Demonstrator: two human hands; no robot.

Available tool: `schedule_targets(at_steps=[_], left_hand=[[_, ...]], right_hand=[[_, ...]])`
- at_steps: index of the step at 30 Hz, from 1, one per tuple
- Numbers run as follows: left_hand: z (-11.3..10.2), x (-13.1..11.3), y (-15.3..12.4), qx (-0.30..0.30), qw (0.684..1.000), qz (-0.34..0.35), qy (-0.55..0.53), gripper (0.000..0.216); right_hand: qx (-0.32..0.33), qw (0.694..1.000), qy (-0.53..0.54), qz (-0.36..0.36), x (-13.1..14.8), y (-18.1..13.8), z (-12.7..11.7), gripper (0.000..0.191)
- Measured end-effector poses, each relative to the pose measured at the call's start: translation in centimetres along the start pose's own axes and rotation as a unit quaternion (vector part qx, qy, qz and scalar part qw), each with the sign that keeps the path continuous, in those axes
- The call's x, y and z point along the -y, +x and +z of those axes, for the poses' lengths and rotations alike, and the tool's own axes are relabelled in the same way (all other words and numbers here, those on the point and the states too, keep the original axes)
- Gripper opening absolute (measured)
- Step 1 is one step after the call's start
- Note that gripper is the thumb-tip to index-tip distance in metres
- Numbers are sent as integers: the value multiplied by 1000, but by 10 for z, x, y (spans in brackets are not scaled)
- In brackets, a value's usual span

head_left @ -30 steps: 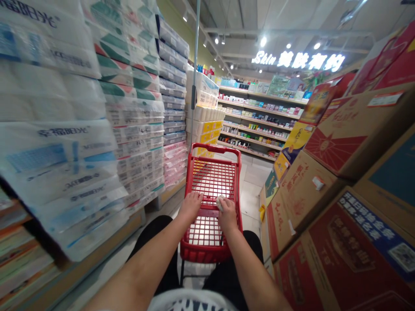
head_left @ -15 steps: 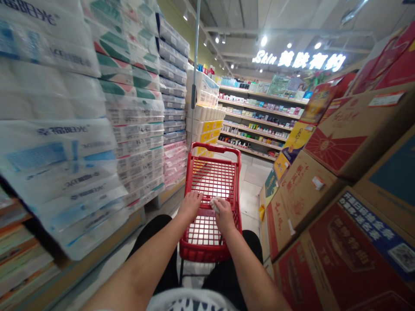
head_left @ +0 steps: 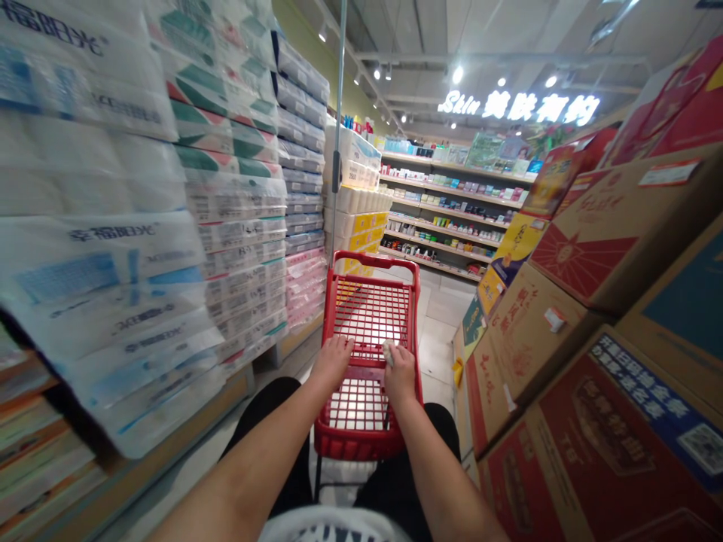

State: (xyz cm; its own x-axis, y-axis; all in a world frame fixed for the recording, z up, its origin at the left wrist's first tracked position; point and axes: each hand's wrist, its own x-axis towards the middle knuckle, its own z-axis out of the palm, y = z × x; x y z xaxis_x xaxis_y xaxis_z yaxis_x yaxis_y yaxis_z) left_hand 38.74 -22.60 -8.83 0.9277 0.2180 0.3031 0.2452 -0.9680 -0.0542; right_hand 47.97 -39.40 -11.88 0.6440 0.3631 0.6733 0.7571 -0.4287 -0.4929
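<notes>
A red plastic shopping cart [head_left: 367,374] with a grid basket is directly in front of me. My left hand [head_left: 333,363] rests on the left side of its middle crossbar, fingers bent over the edge. In my right hand [head_left: 401,375] is a small crumpled whitish wipe [head_left: 387,352], pinched between the fingers and pressed against the right part of the same crossbar. Most of the wipe is hidden by the fingers. Through the grid, pale floor shows.
Packs of toilet paper [head_left: 96,263] and tissues [head_left: 242,248] are stacked high on my left. Cardboard cartons [head_left: 542,301] line the right side. A thin metal pole [head_left: 337,135] rises ahead, left of the cart. Shelves [head_left: 452,207] of small goods stand at the aisle's far end.
My right hand has slid a little to the right along the crossbar with the wipe. The left hand stays in place on the cart.
</notes>
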Motion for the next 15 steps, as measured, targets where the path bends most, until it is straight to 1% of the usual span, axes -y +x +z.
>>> schedule_targets(at_steps=[4,6,9,10,12,15], left_hand=[[1,0,0,-1,1000,-1,1,58],[1,0,0,-5,1000,-2,-3,56],[1,0,0,-9,1000,-6,2,56],[1,-1,0,-9,1000,-5,5,56],[-1,-1,0,-8,1000,-2,11,56],[-1,-1,-1,-1,1000,2,14,58]], right_hand=[[69,994,35,-74,0,-2,3,60],[59,996,32,-62,0,-2,3,58],[4,1000,7,5,0,0,1,52],[-2,1000,3,16,0,1,1,51],[18,1000,10,0,1,0,0,52],[74,995,34,-56,2,-2,0,57]])
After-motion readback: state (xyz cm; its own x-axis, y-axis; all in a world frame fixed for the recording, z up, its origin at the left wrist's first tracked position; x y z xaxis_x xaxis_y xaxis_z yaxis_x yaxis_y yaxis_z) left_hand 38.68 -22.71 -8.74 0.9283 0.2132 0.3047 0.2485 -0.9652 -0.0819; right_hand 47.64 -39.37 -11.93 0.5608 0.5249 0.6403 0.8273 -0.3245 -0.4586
